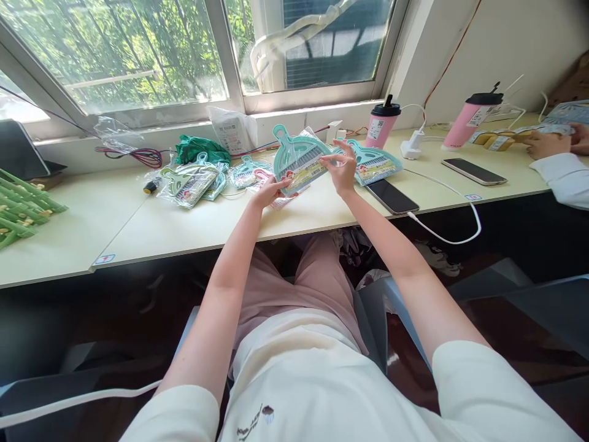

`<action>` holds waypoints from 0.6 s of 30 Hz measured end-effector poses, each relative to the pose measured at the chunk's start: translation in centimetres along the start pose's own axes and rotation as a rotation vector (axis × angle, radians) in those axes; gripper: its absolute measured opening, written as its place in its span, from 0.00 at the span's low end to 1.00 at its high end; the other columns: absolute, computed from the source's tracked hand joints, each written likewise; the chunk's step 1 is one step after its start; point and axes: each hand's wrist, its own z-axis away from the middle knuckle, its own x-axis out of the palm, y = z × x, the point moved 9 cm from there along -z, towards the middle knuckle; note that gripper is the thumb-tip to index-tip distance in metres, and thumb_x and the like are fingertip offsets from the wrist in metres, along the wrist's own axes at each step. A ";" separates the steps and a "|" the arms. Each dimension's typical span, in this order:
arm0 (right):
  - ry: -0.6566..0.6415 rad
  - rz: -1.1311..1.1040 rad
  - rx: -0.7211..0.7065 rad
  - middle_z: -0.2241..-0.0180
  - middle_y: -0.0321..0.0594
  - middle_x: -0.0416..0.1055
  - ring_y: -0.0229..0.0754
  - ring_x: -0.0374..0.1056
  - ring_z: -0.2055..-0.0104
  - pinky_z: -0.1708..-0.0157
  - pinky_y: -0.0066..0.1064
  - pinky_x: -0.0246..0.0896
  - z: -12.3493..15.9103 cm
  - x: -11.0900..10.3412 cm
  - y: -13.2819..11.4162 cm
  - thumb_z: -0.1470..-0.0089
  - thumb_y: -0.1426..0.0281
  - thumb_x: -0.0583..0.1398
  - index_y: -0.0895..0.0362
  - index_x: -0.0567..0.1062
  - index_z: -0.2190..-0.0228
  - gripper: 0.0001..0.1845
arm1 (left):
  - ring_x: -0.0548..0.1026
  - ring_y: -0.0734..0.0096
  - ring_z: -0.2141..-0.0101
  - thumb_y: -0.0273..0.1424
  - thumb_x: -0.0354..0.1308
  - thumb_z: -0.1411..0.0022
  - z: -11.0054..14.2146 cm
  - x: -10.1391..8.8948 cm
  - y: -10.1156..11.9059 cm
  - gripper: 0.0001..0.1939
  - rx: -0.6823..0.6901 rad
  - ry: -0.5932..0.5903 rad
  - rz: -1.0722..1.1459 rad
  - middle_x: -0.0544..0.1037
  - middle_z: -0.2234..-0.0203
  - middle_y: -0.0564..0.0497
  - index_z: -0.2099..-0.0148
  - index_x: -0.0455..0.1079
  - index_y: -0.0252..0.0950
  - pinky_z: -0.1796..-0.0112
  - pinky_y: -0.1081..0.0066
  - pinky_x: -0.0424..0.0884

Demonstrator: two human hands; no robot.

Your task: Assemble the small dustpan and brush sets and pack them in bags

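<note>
My two hands hold up a teal mini dustpan-and-brush set [298,156] in a clear plastic bag, just above the cream desk [184,224]. My left hand [270,191] pinches the bag's lower left corner. My right hand [341,169] pinches its right edge with thumb and fingertips, the other fingers raised. A second bagged teal set [373,163] lies right behind my right hand. More bagged sets, green and teal [193,182], lie to the left.
A black phone [391,196] with a white cable lies right of my hands. Two pink tumblers [383,124] [473,120] and another phone [473,171] stand farther right. A co-worker's hands [552,144] work at the far right. Green clips [23,209] sit at the far left.
</note>
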 end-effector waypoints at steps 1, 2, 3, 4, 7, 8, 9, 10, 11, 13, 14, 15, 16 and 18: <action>-0.002 -0.007 0.004 0.43 0.36 0.79 0.50 0.65 0.29 0.22 0.51 0.47 0.1 0.1 -0.1 0.44 0.64 0.72 0.45 0.87 0.65 0.03 | 0.84 0.67 0.63 0.26 0.74 0.43 0.0 0.0 0.0 0.20 0.004 -0.003 -0.005 0.82 0.60 0.48 0.50 0.72 0.36 0.56 0.60 0.86; -0.003 -0.025 0.020 0.40 0.37 0.77 0.50 0.63 0.28 0.22 0.51 0.49 0.2 0.2 -0.1 0.45 0.66 0.72 0.46 0.87 0.62 0.07 | 0.84 0.66 0.64 0.27 0.74 0.43 0.0 0.0 0.0 0.20 0.009 -0.015 -0.009 0.82 0.60 0.47 0.50 0.72 0.36 0.57 0.60 0.86; -0.002 -0.055 0.050 0.37 0.38 0.75 0.50 0.63 0.27 0.23 0.50 0.51 0.3 0.2 0.1 0.46 0.67 0.72 0.46 0.86 0.59 0.12 | 0.84 0.65 0.64 0.28 0.74 0.43 0.0 0.2 0.0 0.20 0.013 -0.036 -0.013 0.83 0.59 0.46 0.50 0.73 0.36 0.57 0.59 0.86; 0.001 -0.095 0.096 0.36 0.39 0.74 0.50 0.63 0.27 0.24 0.49 0.54 0.4 0.2 0.5 0.47 0.69 0.73 0.46 0.85 0.55 0.16 | 0.85 0.63 0.64 0.29 0.74 0.43 0.0 0.4 0.1 0.20 0.016 -0.064 -0.016 0.84 0.59 0.45 0.50 0.73 0.36 0.57 0.58 0.86; -0.055 -0.250 0.362 0.41 0.41 0.78 0.49 0.70 0.32 0.30 0.51 0.64 0.7 0.5 3.2 0.47 0.71 0.73 0.48 0.80 0.49 0.24 | 0.86 0.59 0.64 0.32 0.75 0.45 0.1 1.1 0.1 0.21 0.018 -0.139 -0.035 0.85 0.58 0.42 0.51 0.75 0.36 0.57 0.56 0.86; -0.118 -0.295 0.480 0.46 0.42 0.81 0.49 0.73 0.36 0.32 0.53 0.68 1.0 0.9 4.3 0.46 0.72 0.72 0.50 0.80 0.50 0.22 | 0.86 0.58 0.64 0.32 0.76 0.46 0.1 1.2 0.0 0.21 0.015 -0.154 -0.045 0.85 0.58 0.41 0.51 0.76 0.36 0.57 0.55 0.86; -0.198 -0.330 0.594 0.53 0.42 0.83 0.49 0.77 0.41 0.35 0.55 0.70 1.5 1.4 5.3 0.45 0.74 0.71 0.53 0.80 0.52 0.18 | 0.86 0.58 0.64 0.33 0.76 0.46 0.2 1.3 0.0 0.21 0.008 -0.161 -0.059 0.85 0.58 0.40 0.52 0.76 0.35 0.56 0.55 0.86; -0.280 -0.352 0.694 0.59 0.42 0.83 0.49 0.79 0.47 0.37 0.56 0.72 2.0 1.7 6.0 0.44 0.75 0.71 0.56 0.80 0.56 0.13 | 0.86 0.57 0.64 0.32 0.76 0.46 0.2 1.3 -0.1 0.21 -0.001 -0.166 -0.074 0.85 0.58 0.40 0.52 0.76 0.34 0.56 0.53 0.86; -0.343 -0.366 0.768 0.65 0.41 0.82 0.49 0.80 0.52 0.38 0.57 0.74 2.5 1.9 6.5 0.43 0.77 0.70 0.57 0.80 0.60 0.09 | 0.86 0.57 0.65 0.32 0.77 0.47 0.2 1.4 -0.2 0.21 -0.009 -0.172 -0.090 0.85 0.58 0.39 0.52 0.76 0.34 0.55 0.52 0.86; -0.379 -0.393 0.834 0.73 0.39 0.77 0.49 0.81 0.58 0.42 0.58 0.77 3.0 1.7 6.9 0.45 0.77 0.71 0.57 0.78 0.67 0.08 | 0.86 0.57 0.66 0.32 0.77 0.46 0.3 1.7 -0.4 0.22 -0.023 -0.194 -0.119 0.85 0.57 0.38 0.52 0.76 0.32 0.55 0.49 0.85; -0.356 -0.420 0.841 0.74 0.38 0.76 0.48 0.81 0.59 0.44 0.57 0.79 3.1 1.5 6.8 0.45 0.77 0.72 0.56 0.78 0.68 0.08 | 0.86 0.57 0.66 0.33 0.77 0.46 0.4 1.8 -0.5 0.22 -0.028 -0.207 -0.132 0.84 0.56 0.37 0.51 0.76 0.32 0.55 0.49 0.85; -0.323 -0.453 0.839 0.74 0.38 0.75 0.48 0.80 0.59 0.45 0.54 0.80 3.2 1.4 6.7 0.45 0.75 0.72 0.56 0.78 0.68 0.08 | 0.86 0.57 0.66 0.34 0.77 0.47 0.4 1.9 -0.5 0.23 -0.030 -0.214 -0.142 0.84 0.56 0.37 0.51 0.76 0.32 0.55 0.49 0.85; -0.287 -0.485 0.836 0.73 0.38 0.76 0.47 0.80 0.59 0.47 0.51 0.81 3.2 1.4 6.6 0.44 0.73 0.72 0.56 0.78 0.68 0.08 | 0.86 0.58 0.66 0.35 0.77 0.47 0.4 2.0 -0.5 0.24 -0.030 -0.215 -0.151 0.84 0.56 0.37 0.51 0.76 0.32 0.56 0.51 0.85; -0.235 -0.506 0.850 0.70 0.39 0.77 0.45 0.80 0.58 0.50 0.47 0.82 3.5 1.6 6.5 0.44 0.72 0.70 0.57 0.77 0.67 0.06 | 0.86 0.58 0.65 0.39 0.78 0.47 0.4 1.8 -0.3 0.27 -0.023 -0.201 -0.184 0.85 0.55 0.37 0.50 0.75 0.33 0.56 0.54 0.85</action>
